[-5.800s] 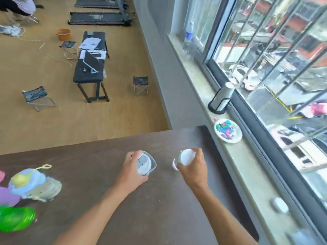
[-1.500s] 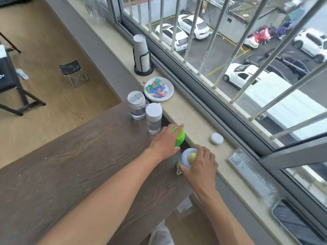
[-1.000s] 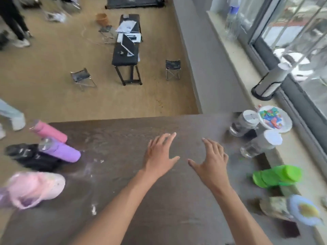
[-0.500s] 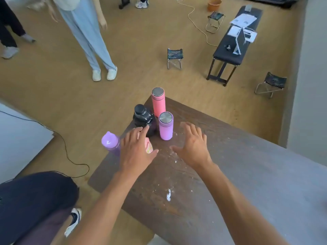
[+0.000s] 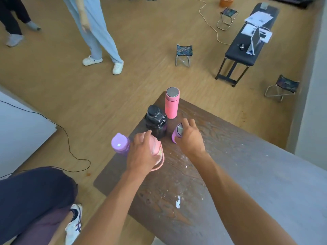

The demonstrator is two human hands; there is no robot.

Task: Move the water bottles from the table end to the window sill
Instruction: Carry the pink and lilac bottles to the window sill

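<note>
Several bottles stand at the far end of the dark wooden table (image 5: 238,174). My left hand (image 5: 141,154) is wrapped over the top of a pale pink bottle with a strap (image 5: 157,149). My right hand (image 5: 190,140) closes around a purple steel-capped flask (image 5: 177,133). A lilac bottle with an eared lid (image 5: 120,145) stands just left of my left hand. Behind them are a black jug (image 5: 155,121) and a tall pink flask (image 5: 171,103). The window sill is out of view.
A person in pale blue trousers (image 5: 99,32) stands on the wood floor beyond the table. Someone's dark-clad leg and sneaker (image 5: 44,200) sit at the lower left. Folding stools (image 5: 184,52) and a black bench with a laptop (image 5: 247,41) stand further off.
Both hands reached forward from hovering open above the table. The left one has come down onto the pale pink bottle, the right one onto the purple flask. The view moved closer to the bottles.
</note>
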